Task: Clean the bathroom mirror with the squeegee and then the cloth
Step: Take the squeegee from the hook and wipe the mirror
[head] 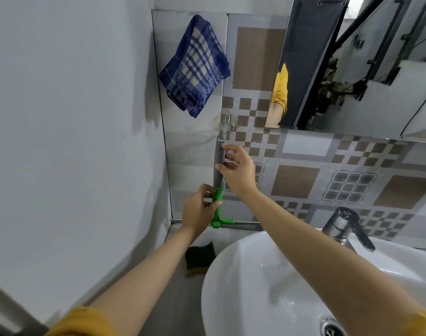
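Now both hands on hanging squeegee (218,180), left hand (200,210) low, right hand (238,170) above

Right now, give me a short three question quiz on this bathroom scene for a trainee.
1. True or false: both hands are on the squeegee.
2. Which hand grips the green part? A) left hand B) right hand C) neither
3. Fill in: the checked cloth hangs on the wall, ____ the squeegee.

Key:
1. True. The squeegee hangs upright below a wall hook, blade end down near the sink.
2. A. The right hand holds the grey handle higher up.
3. Above. It is untouched, left of the mirror.
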`<state>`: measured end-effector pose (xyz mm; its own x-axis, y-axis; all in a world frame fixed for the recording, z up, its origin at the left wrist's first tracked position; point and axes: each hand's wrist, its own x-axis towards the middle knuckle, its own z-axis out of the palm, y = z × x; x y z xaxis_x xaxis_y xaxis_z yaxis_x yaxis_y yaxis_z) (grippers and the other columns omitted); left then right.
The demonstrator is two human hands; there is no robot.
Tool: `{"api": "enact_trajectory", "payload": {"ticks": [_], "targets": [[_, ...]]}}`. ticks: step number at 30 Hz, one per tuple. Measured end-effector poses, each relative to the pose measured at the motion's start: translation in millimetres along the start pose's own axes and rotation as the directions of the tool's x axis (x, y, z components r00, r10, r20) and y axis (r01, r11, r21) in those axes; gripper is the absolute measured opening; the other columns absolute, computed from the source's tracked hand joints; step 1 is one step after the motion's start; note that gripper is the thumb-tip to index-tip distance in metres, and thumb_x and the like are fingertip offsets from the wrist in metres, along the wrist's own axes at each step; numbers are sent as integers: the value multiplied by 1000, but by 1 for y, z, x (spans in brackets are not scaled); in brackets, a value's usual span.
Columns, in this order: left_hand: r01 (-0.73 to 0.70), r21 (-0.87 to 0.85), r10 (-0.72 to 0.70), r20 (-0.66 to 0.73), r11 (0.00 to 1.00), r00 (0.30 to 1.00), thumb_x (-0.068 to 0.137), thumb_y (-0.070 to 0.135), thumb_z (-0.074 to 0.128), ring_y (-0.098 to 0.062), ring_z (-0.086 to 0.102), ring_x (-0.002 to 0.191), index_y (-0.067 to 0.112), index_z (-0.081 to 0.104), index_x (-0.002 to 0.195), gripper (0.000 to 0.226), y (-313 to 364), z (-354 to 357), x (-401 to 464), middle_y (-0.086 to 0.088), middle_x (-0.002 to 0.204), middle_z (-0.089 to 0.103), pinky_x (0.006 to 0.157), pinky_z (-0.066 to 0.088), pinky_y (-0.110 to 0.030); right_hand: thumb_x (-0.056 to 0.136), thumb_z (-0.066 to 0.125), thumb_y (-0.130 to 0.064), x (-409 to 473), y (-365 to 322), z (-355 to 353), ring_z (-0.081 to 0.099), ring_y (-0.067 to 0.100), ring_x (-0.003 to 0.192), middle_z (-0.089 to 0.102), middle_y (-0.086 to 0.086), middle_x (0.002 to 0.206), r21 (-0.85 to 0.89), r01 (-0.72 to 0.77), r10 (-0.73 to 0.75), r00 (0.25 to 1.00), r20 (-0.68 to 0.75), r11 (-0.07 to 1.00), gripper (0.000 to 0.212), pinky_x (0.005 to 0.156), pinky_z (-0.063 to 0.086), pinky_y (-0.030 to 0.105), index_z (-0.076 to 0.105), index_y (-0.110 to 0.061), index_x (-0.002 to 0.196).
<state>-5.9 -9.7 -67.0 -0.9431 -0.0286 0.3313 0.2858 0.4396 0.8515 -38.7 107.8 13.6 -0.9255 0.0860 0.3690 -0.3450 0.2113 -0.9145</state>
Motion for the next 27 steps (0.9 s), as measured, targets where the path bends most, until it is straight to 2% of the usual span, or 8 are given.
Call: {"api": "enact_trajectory", "payload": {"ticks": [3, 9, 18, 21, 25, 27], "targets": [[-1, -3, 1, 15, 1000, 1000, 83, 24, 67, -13, 64, 77, 17, 52, 100, 24, -4, 3, 1, 1, 97, 64, 66, 57, -27, 81, 70, 1, 1, 6, 3, 67, 20, 99, 63, 8, 117, -6, 4, -4, 1000, 6, 1000, 44, 78, 60, 39, 57, -23, 115], [-89, -9, 88, -40, 996, 995, 82, 21, 67, -11, 61, 83, 23, 52, 96, 21, 2, 0, 5, 9, 93, 60, 69, 53, -17, 78, 72, 2, 5, 2, 1, 61, 22, 110, 61, 3, 122, 22, 106, -105, 994, -35, 994, 45, 86, 58, 38, 59, -18, 116], [-61, -3, 61, -6, 998, 998, 82, 22, 68, -16, 63, 79, 23, 50, 96, 22, -2, 1, 0, 6, 93, 60, 61, 52, -16, 78, 72, 1, 1, 8, 4, 63, 23, 106, 63, 6, 118, 26, 56, -56, 998, -28, 998, 44, 84, 59, 41, 60, -21, 114], [-89, 9, 89, -24, 996, 996, 82, 23, 67, -14, 62, 82, 24, 51, 97, 21, -1, 0, -1, 9, 93, 59, 64, 54, -20, 79, 73, 0, -1, 7, 1, 63, 22, 107, 63, 5, 119, 32, 73, -71, 996, -48, 997, 44, 84, 58, 39, 59, -20, 115], [-126, 49, 128, -44, 991, 991, 81, 23, 68, -12, 62, 79, 19, 55, 100, 23, 4, -2, 2, 9, 92, 60, 61, 51, -16, 79, 72, 0, 4, 0, -5, 66, 13, 94, 61, 9, 121, 47, 58, -56, 998, -43, 997, 44, 79, 60, 35, 57, -17, 117], [-127, 65, 131, -46, 990, 990, 81, 23, 69, -13, 62, 78, 17, 56, 100, 24, 2, 0, 2, 8, 92, 61, 61, 52, -17, 80, 72, -1, 6, 0, -5, 65, 15, 96, 60, 8, 122, 14, 41, -40, 999, -23, 999, 44, 79, 60, 35, 56, -21, 117]]}}
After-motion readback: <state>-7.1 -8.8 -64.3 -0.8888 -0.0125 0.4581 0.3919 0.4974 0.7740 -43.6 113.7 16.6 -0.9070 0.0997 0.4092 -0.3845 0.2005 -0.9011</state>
